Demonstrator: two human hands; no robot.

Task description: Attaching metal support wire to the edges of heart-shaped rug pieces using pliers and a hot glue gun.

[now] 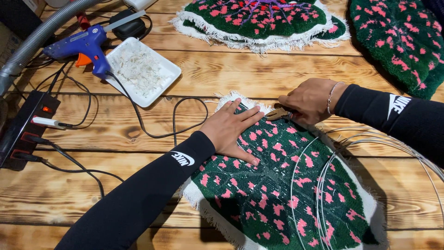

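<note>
Tabletop [259,74]: pale scorched wooden planks running left to right; it fills the whole view, so none of its outer edges show.
Tufted piece in hand [273,194]: dark green pile with pink flecks and a frayed white cloth border, lying flat at the near middle of the tabletop and running out of view at the near edge. Its far tip points toward the middle of the tabletop.
Other tufted pieces: one at the far right [407,41], cut off by the right edge of the view; one at the far middle [259,21] with a white fringe and a purple centre. Both lie well apart from the piece in hand.
Wire hoops [323,185]: thin silvery loops lying over the right half of the piece in hand and spilling onto bare planks to its right.
Hose [32,44]: grey ribbed tube crossing the far left corner.
Left hand [233,129]: open, palm down, fingers spread flat on the far part of the piece, pressing it to the tabletop.
Right hand [307,99]: closed around small scissors [277,113], whose tip meets the piece's frayed far edge just beside the left fingertips.
White tray [141,69]: shallow, square, holding pale fluff, far left of centre.
Glue gun [83,44]: blue, its handle resting on the tray's left corner; its black cord [157,134] loops toward the piece.
Power strip [23,125]: black, along the left side, plugs in.
Open room: a bare band of planks between tray and piece, and another at the near left.
</note>
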